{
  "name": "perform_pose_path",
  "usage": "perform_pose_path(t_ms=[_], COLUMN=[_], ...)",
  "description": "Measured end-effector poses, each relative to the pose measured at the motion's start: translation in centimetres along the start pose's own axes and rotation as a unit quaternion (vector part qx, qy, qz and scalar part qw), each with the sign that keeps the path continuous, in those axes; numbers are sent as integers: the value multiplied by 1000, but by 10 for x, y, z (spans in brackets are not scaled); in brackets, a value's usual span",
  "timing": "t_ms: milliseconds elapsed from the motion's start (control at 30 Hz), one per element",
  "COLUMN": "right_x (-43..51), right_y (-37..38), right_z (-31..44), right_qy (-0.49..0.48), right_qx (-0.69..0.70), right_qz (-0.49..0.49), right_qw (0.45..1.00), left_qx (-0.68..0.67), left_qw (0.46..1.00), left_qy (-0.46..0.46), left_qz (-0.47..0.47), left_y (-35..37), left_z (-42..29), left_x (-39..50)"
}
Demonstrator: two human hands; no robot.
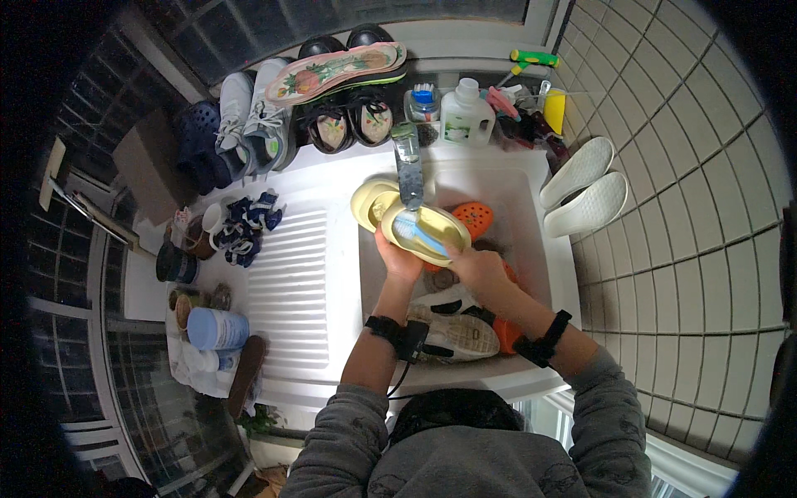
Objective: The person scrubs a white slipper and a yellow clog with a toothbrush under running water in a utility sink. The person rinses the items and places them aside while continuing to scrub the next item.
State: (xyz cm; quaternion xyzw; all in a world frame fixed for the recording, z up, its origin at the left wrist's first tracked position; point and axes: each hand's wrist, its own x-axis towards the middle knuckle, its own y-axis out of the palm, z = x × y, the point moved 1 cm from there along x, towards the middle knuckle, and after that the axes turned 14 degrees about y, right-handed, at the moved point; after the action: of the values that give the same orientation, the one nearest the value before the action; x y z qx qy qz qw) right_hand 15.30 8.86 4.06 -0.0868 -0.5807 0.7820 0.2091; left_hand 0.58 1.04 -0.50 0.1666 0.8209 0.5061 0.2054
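Observation:
My left hand (399, 258) grips a yellow slipper (456, 228) from below, above the white laundry sink (553, 280). A second yellow slipper (366, 200) lies against its left side, partly behind it. In my right hand (476, 264) is a light-blue scrubbing brush (429, 241), its white bristles (406, 222) inside the slipper's opening. The faucet (409, 177) reaches over the slippers. Below, in the basin, an orange clog (474, 218) lies near the back, with more orange footwear partly hidden under my right arm. A white sneaker (464, 336) rests sole up near the front.
Left of the basin is a ribbed washboard (289, 286). Grey sneakers (235, 112), black shoes (330, 127) and patterned insoles (336, 73) line the back ledge, beside a white detergent bottle (466, 118). White slippers (586, 205) lean at the tiled wall. A blue tub (218, 328) stands left.

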Motion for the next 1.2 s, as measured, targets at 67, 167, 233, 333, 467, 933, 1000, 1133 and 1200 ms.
perform_pose_path(t_ms=[67,167,233,333,467,933,1000,1133,1200], right_x=[-5,-25,-30,-20,-12,-26,-28,-20,-21], right_y=[-2,-22,-30,-29,-28,-32,-38,-35,-27], right_z=[1,-8,-10,2,9,-16,-14,-8,-10], right_qy=[-17,-10,44,57,42,152,109,41,91], right_qx=[-25,-55,-109,-80,57,17,42,99,89], right_qz=[1,42,107,80,9,219,174,72,125], right_qw=[1000,998,987,992,997,964,978,992,984], left_qx=[3,-36,-18,17,-22,5,-3,-9,12], left_qw=[1000,999,999,999,1000,999,999,999,999], left_qy=[4,-8,40,44,9,53,34,31,39], left_qz=[3,30,17,-4,3,-11,-34,-25,-15], left_y=[0,-2,-2,0,4,-8,-6,0,0], left_z=[-4,-14,-17,-3,-1,-19,-21,-17,-18], left_x=[4,11,12,5,2,20,18,16,16])
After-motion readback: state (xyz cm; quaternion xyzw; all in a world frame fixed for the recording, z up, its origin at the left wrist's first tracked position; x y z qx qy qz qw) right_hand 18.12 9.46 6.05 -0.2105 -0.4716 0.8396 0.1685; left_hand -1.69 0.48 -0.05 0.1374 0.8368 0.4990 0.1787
